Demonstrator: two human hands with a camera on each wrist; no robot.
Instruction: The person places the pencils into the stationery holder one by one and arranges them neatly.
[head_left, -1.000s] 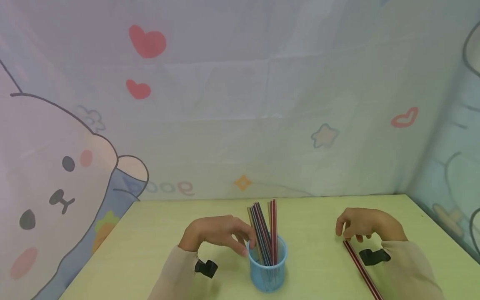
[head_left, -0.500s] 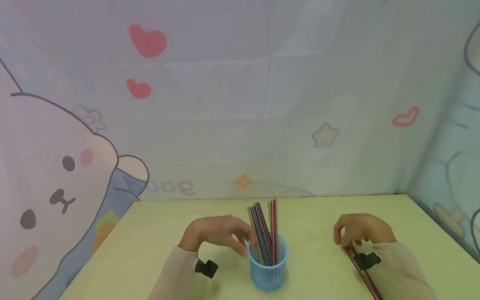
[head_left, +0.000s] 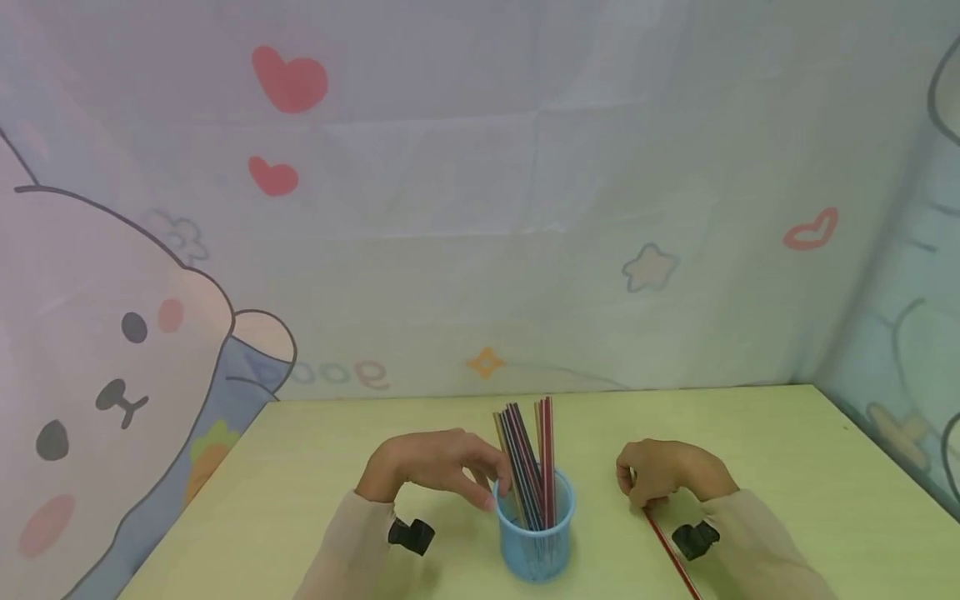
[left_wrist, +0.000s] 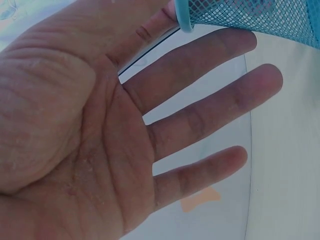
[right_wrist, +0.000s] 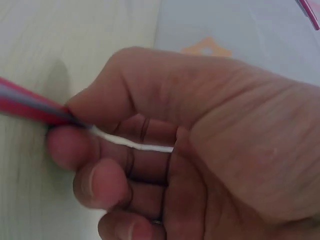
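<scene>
A light-blue mesh pencil cup [head_left: 534, 557] holds several long, thin striped pencils [head_left: 527, 475], red, dark and tan. My left hand [head_left: 446, 458] is at its left side, thumb and index finger pinching the rim; in the left wrist view the other fingers [left_wrist: 215, 115] extend straight beside the mesh. Right of the cup, my right hand [head_left: 663, 467] pinches the end of a red striped pencil [head_left: 675, 558] between thumb and index finger. Its remaining fingers curl toward the palm in the right wrist view, where the pencil [right_wrist: 30, 106] points left; its near end leaves the head view.
The pale yellow table [head_left: 247, 508] ends at a cartoon-printed cloth backdrop [head_left: 450, 208]. Black wrist cameras are strapped on the left sleeve [head_left: 341, 550] and the right sleeve [head_left: 765, 554].
My right hand has come down onto the pencil lying at the right, gripped its far end, and carried it left toward the cup. The left hand and the cup have stayed put.
</scene>
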